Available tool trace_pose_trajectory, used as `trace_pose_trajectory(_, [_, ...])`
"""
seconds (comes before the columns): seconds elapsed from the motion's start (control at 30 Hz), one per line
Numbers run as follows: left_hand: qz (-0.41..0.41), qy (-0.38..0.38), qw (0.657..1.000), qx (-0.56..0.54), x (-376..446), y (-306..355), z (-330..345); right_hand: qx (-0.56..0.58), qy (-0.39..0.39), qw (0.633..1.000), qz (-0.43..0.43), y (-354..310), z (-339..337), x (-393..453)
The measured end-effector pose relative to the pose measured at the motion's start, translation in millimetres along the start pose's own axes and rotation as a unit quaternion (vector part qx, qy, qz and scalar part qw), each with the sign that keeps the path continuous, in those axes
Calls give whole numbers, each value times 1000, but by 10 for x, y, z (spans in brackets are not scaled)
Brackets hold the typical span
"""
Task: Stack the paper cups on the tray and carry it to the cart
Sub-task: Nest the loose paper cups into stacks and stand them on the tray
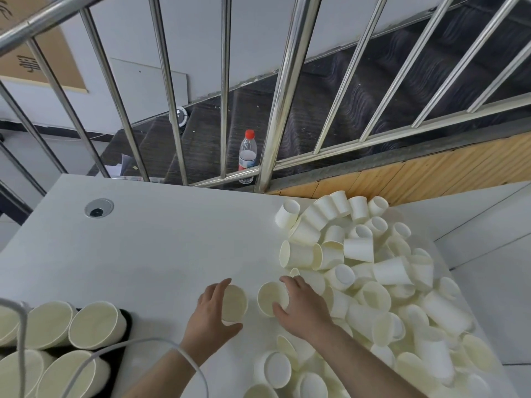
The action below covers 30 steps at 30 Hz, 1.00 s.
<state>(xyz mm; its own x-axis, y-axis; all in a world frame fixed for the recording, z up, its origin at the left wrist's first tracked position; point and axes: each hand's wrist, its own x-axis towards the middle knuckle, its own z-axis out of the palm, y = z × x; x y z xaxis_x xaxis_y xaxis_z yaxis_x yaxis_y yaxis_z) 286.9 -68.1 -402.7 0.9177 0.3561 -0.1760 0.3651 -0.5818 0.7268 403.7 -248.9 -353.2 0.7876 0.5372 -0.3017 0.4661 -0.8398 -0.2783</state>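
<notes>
My left hand [211,311] grips an upright white paper cup [236,304] on the white table [158,239]. Just to its right my right hand [301,307] holds a second upright paper cup [270,298], fingers curled round its rim. A big loose pile of paper cups [373,277] covers the table's right side, most lying on their sides. At the lower left a dark tray [126,320] carries several cup stacks [94,326], open ends toward me.
A steel railing [275,116] runs along the table's far edge, with dark stairs behind it. A plastic water bottle with a red cap [247,156] stands beyond the rails. A round cable grommet [98,208] sits in the tabletop. A white cord [189,360] crosses my left wrist.
</notes>
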Motion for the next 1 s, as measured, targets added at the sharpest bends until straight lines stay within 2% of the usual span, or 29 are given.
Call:
trace_pose_trajectory(0.23, [26, 2, 999, 38, -6, 71, -41, -21, -64, 995, -75, -125, 44, 6])
trace_pose_trajectory(0.67, [55, 6, 998, 39, -37, 66, -69, 48, 6, 997, -58, -200, 84, -148])
trace_pose_trajectory(1.0, [76, 52, 995, 38, -605, 159, -148, 43, 52, 993, -98, -381, 8, -670])
